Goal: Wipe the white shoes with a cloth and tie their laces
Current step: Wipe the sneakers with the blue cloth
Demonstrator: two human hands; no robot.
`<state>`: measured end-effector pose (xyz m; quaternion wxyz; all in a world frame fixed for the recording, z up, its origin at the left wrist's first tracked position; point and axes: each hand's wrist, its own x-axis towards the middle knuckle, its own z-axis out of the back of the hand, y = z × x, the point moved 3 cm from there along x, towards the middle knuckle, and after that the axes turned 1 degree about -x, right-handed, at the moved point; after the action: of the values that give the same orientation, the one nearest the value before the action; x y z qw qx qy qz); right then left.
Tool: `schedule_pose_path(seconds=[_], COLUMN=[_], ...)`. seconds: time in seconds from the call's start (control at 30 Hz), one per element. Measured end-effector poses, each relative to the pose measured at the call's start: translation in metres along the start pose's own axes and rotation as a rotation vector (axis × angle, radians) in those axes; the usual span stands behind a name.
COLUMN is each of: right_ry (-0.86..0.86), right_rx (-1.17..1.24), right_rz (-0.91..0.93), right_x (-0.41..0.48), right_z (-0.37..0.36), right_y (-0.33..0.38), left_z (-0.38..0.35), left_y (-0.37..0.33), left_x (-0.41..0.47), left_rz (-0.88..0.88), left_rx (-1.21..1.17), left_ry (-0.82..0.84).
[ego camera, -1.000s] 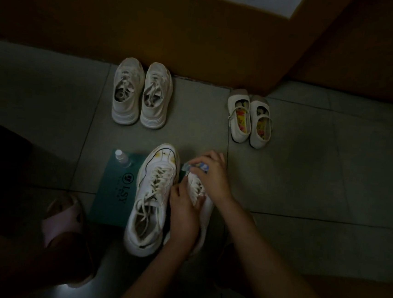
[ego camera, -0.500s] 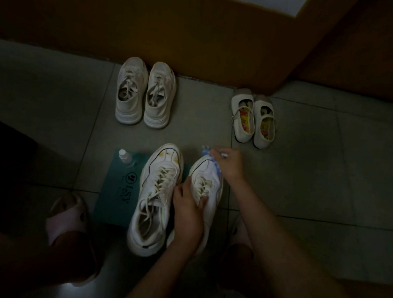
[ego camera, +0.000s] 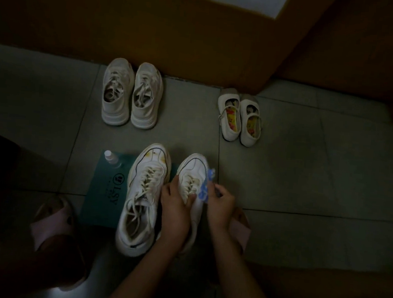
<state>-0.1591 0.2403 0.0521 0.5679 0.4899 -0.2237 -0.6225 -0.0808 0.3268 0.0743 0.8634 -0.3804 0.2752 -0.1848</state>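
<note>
Dim light, tiled floor.

Lower left of frame: a foot in a pink slipper.

Just right of it, a flat teal mat with a printed logo lies on the tiles. A small clear bottle stands on its upper left corner.

Upper centre-left, near the brown wall: a pair of beige lace-up sneakers, side by side, toes toward the wall.

Centre: left white sneaker rests on the mat's right edge, toe up-frame with yellowish marks on it, laces loose and untied.

Left hand grips the right white sneaker from above, thumb and fingers curled over the laced part. This shoe sits just beside the first one, toe up-frame.

Blue-and-white cloth lies pressed against the right sneaker's outer side. Right hand pinches the cloth, fingers bent round it.

Below that hand, part of a second pink slipper shows.

Upper right of centre: a pair of small white strap shoes with bright patterned insoles, well apart from the sneakers being cleaned.
</note>
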Motion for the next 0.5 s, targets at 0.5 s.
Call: schedule_pose_path(seconds=[0.5], right_ry=[0.264], right_rx=[-0.251], right_rz=[0.365], right_x=[0.062], right_z=[-0.049], right_y=[0.071], left_z=[0.001], left_y=[0.0], left_x=[0.004], left_rz=[0.013], left_rx=[0.04], left_ry=[0.031])
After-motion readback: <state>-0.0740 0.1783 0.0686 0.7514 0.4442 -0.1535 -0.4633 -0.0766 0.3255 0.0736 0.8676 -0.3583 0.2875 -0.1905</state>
